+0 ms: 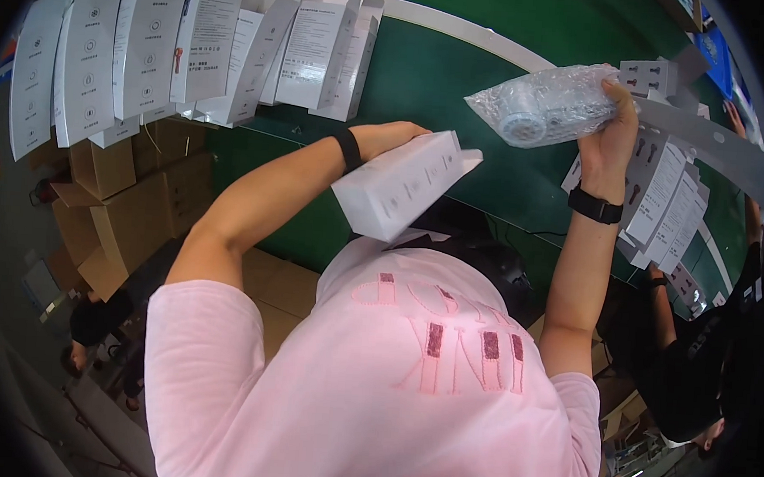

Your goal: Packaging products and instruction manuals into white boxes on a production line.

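Observation:
In my left hand (391,139) is a long white carton (403,186), tilted, with a flap standing open at its far right end. My fingers go behind the carton and are partly hidden. To the right, my right hand (615,122) is closed around a bubble-wrapped device (540,106). Through the clear wrap shows a pale body with a round part; its exact kind cannot be made out. The wrapped device is above the green table (427,79), apart from the carton.
Several white cartons (210,40) stand in a row at the far left. More printed cartons (660,199) lie at the right, near a co-worker in black (698,363). Brown cardboard boxes (131,197) are below the table's left end. A pale curved strip (465,29) crosses the table.

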The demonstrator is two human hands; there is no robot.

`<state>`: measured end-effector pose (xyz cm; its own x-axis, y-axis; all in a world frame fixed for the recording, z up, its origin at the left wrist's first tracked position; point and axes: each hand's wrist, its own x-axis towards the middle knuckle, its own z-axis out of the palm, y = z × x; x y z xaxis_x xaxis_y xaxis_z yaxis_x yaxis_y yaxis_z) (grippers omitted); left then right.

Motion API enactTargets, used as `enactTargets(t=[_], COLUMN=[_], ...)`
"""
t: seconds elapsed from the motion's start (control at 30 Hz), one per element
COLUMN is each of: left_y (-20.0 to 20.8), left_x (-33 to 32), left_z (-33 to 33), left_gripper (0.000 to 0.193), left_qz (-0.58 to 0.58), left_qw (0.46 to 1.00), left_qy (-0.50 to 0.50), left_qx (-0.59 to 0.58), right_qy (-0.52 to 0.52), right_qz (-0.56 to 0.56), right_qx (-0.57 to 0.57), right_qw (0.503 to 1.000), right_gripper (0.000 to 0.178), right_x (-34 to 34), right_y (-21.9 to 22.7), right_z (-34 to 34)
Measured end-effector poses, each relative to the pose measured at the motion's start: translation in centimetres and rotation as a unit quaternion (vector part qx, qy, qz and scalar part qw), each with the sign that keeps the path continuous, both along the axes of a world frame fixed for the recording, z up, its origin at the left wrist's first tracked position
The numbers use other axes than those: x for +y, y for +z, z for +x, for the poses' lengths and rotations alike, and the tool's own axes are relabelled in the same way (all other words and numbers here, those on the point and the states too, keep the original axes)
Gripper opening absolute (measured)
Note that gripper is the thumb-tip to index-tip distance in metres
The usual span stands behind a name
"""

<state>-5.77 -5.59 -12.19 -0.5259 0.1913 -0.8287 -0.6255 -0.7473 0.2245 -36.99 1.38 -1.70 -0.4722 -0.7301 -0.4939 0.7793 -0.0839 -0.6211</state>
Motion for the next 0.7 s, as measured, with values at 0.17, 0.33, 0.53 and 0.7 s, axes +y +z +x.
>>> enactTargets(t=[0.17, 0.33, 0.53, 0.7], left_y=[0.5, 7.2, 5.8, 12.0], left_x=[0.3, 0.4, 1.1, 0.4], left_z=[0.3, -0.4, -2.6, -4.9], left_gripper=[0.033, 0.036, 0.035, 0.04], left_qz=[0.194, 0.066, -0.122, -0.492], left_qw=[0.975, 0.983, 0.99, 0.846], left_qy=[0.11, 0.051, 0.063, 0.113], left_qx=[0.006, 0.162, 0.022, 0.169], right_qy=[-0.013, -0.042, -0.01, -0.03], right_qz=[-0.005, 0.021, -0.024, -0.12], right_qx=[0.028, 0.048, 0.059, 0.015], right_qw=[1.0, 0.998, 0.998, 0.992], right_gripper=[0.029, 0.032, 0.034, 0.026], right_x=[-1.0, -1.6, -2.4, -3.8], right_y=[-0.7, -0.5, 1.8, 5.0], right_z=[0.5, 0.9, 1.1, 3.7])
